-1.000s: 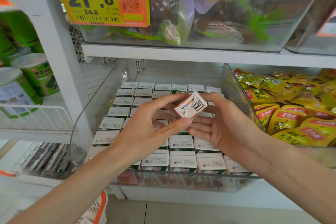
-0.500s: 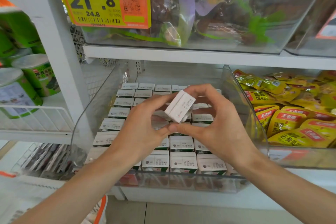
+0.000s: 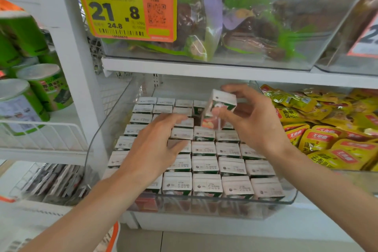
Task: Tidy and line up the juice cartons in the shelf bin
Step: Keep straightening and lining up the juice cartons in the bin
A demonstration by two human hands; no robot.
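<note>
A clear plastic shelf bin (image 3: 225, 205) holds several rows of small juice cartons (image 3: 206, 164) standing upright, white tops facing me. My right hand (image 3: 257, 127) grips one loose juice carton (image 3: 218, 108) upright above the back rows, thumb on its front face and fingers over its top. My left hand (image 3: 155, 147) lies flat over the cartons in the left-middle of the bin, fingers straight and spread, holding nothing. It hides several cartons beneath it. A dark gap shows among the back rows just left of the held carton.
A shelf board (image 3: 225, 71) runs close above the bin, with a clear bin of wrapped snacks and a yellow price tag (image 3: 124, 8) on it. Yellow snack packets (image 3: 331, 129) fill the bin at the right. Green cans (image 3: 30, 92) stand on the wire shelf at the left.
My left hand has let go of the carton and dropped onto the rows at the left. My right hand alone now holds the carton, turned upright and moved back and right.
</note>
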